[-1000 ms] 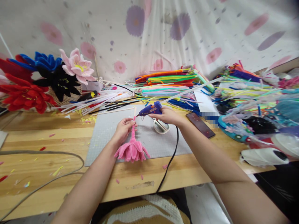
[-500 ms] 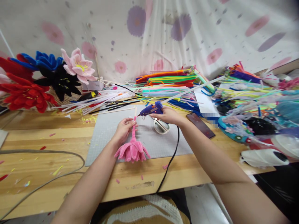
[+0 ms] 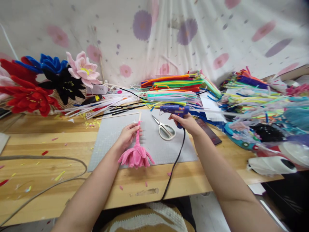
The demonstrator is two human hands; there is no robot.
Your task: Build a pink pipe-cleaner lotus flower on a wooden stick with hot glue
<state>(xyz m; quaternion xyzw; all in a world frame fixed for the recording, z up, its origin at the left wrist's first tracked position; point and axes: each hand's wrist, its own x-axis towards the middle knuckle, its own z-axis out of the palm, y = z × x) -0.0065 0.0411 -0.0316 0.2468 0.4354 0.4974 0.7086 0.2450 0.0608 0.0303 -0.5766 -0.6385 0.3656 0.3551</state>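
My left hand (image 3: 129,134) pinches the stem of a pink pipe-cleaner flower (image 3: 136,155), whose petals hang downward over the near edge of the grey cutting mat (image 3: 106,151). Pink wrapping covers the lower stem, and a pale bare stick (image 3: 140,116) shows above it. To the right, my right hand (image 3: 184,121) is closed around a blue glue gun (image 3: 174,110) with its nozzle pointing left, away from the stem. A black cord runs down from its handle. Scissors (image 3: 166,131) with pale handles lie on the mat between my hands, touching neither.
Bundles of colored pipe cleaners (image 3: 173,84) line the back of the table. Finished flowers (image 3: 32,98) stand at the left. A phone (image 3: 209,131), a headband (image 3: 238,137) and a white spool (image 3: 271,165) lie right. A grey cable (image 3: 79,161) crosses the left side, among scraps.
My right hand has drawn the glue gun away from the stem to the right, uncovering the scissors' blades. My left hand keeps the flower in nearly the same place.
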